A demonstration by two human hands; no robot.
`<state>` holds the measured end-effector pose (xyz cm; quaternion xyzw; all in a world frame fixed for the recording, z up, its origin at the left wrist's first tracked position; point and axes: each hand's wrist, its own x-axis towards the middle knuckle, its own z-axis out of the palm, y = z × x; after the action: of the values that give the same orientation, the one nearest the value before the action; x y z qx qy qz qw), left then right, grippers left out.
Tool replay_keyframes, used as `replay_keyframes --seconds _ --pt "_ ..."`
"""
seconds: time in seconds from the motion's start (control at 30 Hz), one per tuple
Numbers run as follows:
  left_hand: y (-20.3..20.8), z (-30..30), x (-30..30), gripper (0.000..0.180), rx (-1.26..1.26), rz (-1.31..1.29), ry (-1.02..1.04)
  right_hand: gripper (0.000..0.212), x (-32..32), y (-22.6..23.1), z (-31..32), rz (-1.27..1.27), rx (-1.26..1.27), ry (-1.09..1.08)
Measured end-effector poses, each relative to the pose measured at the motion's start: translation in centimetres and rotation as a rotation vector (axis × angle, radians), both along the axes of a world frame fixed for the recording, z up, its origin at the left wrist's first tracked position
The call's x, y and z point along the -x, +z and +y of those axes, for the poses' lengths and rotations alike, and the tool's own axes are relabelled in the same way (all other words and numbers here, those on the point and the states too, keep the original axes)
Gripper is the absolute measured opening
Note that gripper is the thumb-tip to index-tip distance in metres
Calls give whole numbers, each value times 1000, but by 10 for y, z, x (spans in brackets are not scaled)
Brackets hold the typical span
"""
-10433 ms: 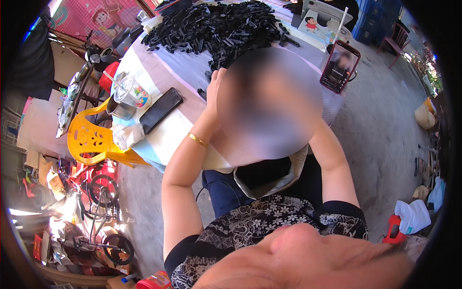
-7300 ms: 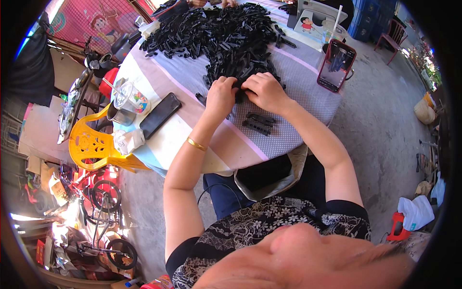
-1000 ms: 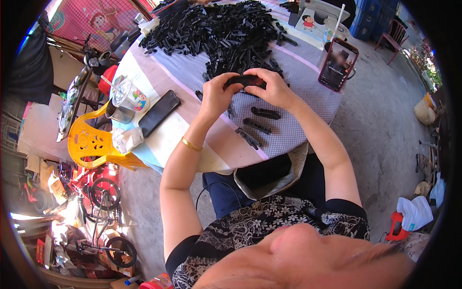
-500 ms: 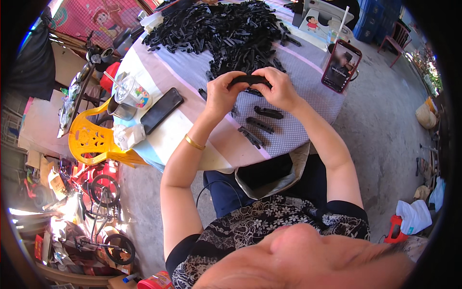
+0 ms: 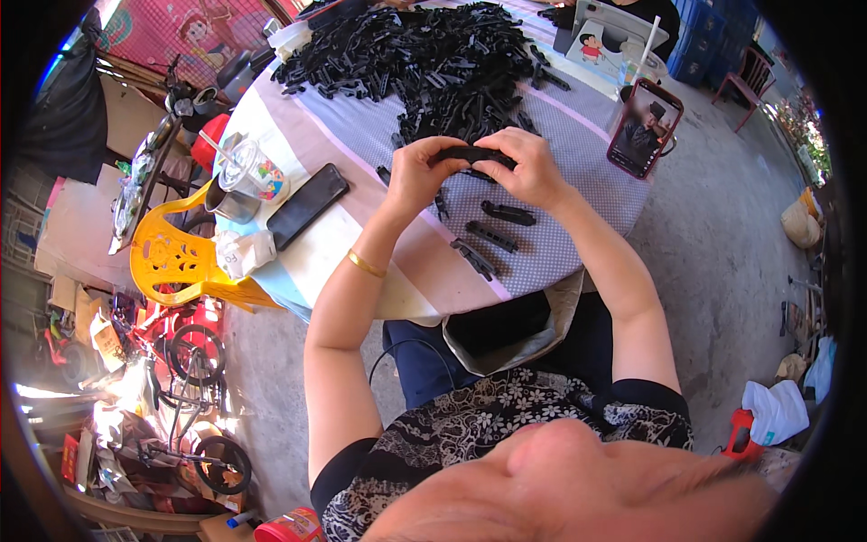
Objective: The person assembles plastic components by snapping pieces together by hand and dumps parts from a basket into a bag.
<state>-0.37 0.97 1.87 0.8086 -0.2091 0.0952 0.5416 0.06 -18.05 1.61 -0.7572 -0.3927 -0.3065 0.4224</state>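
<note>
Over the table, both my hands pinch one long black plastic piece (image 5: 471, 154) between them. My left hand (image 5: 419, 177) is closed on its left end, and my right hand (image 5: 526, 168) is closed on its right end. The fingers cover most of its ends. Just beyond lies a big heap of similar black plastic pieces (image 5: 406, 59). Nearer me, several loose ones rest on the cloth in a rough row, among them a black piece (image 5: 508, 213) below my right hand and another black piece (image 5: 474, 259) toward the table's near edge.
The round table (image 5: 361, 262) has a patterned cloth. A dark phone (image 5: 308, 206), a plastic cup (image 5: 257, 175) and a metal cup (image 5: 230, 204) stand left. An upright phone (image 5: 644, 128) is at right. An open bag (image 5: 560, 316) sits at my lap, and a yellow chair (image 5: 172, 257) at left.
My hands still hold the black piece together, with its right end tipped slightly lower. The picture on the upright phone's screen has changed.
</note>
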Motion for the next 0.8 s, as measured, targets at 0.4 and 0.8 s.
replay_keyframes --seconds 0.4,0.8 --pt "6 -3 14 25 -257 138 -263 21 -16 -11 -9 486 -94 -40" --pt "5 0 9 17 -242 -22 -121 15 -15 -22 -5 112 386 -190"
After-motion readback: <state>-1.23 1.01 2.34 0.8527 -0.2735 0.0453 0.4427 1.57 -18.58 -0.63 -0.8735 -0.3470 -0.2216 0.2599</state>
